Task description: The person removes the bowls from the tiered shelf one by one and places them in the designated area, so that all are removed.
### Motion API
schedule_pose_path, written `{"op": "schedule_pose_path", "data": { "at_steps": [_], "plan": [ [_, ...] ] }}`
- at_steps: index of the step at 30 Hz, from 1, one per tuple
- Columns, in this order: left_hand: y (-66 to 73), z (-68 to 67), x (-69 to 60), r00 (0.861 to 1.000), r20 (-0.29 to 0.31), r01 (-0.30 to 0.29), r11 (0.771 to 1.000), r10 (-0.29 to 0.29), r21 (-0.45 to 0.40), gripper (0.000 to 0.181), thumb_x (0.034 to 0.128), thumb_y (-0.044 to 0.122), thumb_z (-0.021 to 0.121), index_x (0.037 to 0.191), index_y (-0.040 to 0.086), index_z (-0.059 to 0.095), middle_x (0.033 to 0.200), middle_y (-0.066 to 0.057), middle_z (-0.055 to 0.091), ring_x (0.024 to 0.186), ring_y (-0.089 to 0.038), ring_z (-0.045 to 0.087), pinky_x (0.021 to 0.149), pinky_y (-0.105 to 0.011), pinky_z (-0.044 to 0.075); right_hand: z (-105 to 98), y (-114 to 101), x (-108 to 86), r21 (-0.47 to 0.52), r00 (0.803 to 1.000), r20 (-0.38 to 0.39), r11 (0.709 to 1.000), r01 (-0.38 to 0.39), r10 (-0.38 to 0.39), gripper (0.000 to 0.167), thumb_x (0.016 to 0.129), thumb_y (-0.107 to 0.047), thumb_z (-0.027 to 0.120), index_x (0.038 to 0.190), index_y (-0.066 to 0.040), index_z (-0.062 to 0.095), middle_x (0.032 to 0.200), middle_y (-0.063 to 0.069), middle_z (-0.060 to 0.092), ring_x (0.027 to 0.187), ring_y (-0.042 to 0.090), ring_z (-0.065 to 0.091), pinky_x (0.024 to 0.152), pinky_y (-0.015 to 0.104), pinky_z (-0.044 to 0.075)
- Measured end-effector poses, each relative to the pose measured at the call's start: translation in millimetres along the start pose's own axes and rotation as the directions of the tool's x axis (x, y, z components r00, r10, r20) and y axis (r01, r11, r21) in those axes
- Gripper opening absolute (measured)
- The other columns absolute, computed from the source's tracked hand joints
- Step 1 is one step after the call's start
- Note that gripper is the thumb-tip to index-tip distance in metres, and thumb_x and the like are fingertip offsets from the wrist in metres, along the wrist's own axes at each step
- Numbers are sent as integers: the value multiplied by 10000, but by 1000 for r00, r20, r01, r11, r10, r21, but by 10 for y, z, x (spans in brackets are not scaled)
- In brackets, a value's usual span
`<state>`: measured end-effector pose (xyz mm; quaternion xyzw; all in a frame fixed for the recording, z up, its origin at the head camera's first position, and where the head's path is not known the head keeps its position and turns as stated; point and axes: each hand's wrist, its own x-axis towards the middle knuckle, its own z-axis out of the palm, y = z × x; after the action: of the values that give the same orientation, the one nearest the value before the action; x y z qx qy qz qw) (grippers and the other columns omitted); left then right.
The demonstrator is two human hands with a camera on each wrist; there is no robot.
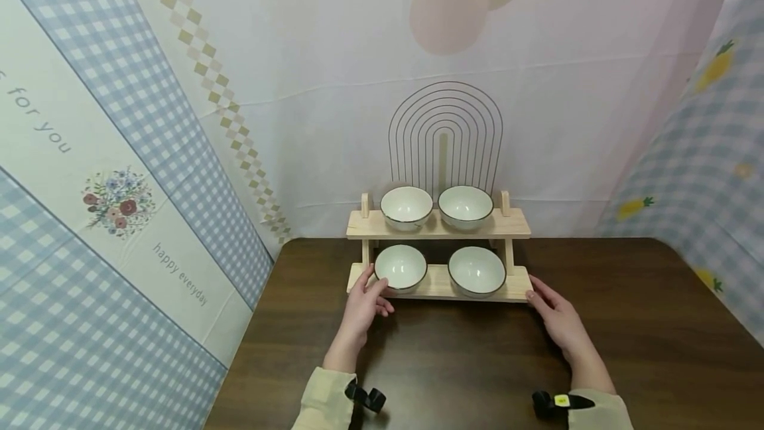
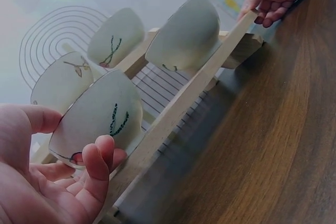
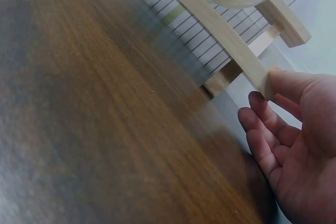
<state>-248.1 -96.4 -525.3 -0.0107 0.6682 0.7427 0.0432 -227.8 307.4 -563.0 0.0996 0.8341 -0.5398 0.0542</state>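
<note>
Desk (image 1: 465, 363) of dark wood is carrying a two-tier wooden rack (image 1: 438, 234), where four white bowls (image 1: 477, 271) are standing, two per tier. The right hand (image 1: 560, 318) is pinching the right end of the lower tier (image 1: 438, 284); well apart, the left hand (image 1: 363, 304) is touching the lower left bowl (image 1: 401, 267), but whether it is gripping, I cannot tell.

Printed cloths (image 1: 322, 151) around a wood-grained table (image 1: 453, 363) suggest, perhaps, a home-like staged corner.

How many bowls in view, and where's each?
4. The upper left bowl and upper right bowl sit on the top shelf; the lower left bowl and lower right bowl on the bottom shelf. None appear hidden.
</note>
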Motion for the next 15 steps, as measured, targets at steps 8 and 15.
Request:
{"op": "schedule_pose_path", "data": {
  "at_steps": [8, 15],
  "plan": [
    [35, -17, -19, 1000, 2, -2, 1000, 2, -9, 728, 1051, 193, 607, 1661, -29, 277, 959, -249, 754, 558, -126, 632, 525, -192, 513, 1, -19, -26, 5, 1000, -9, 1000, 11, -11, 785, 1097, -589, 483, 1714, -157, 260, 1659, 304, 339, 1548, 494, 249, 1232, 727, 168],
    [54, -28, -34, 1000, 9, -5, 1000, 5, -3, 725, 1042, 182, 594, 1658, -34, 278, 969, -273, 751, 552, -117, 633, 518, -189, 515, 2, -30, -59, 4, 1000, -15, 1000, 6, -6, 802, 1092, -608, 475, 1715, -154, 257, 1639, 306, 362, 1539, 496, 260, 1221, 742, 175]
  ]
}}
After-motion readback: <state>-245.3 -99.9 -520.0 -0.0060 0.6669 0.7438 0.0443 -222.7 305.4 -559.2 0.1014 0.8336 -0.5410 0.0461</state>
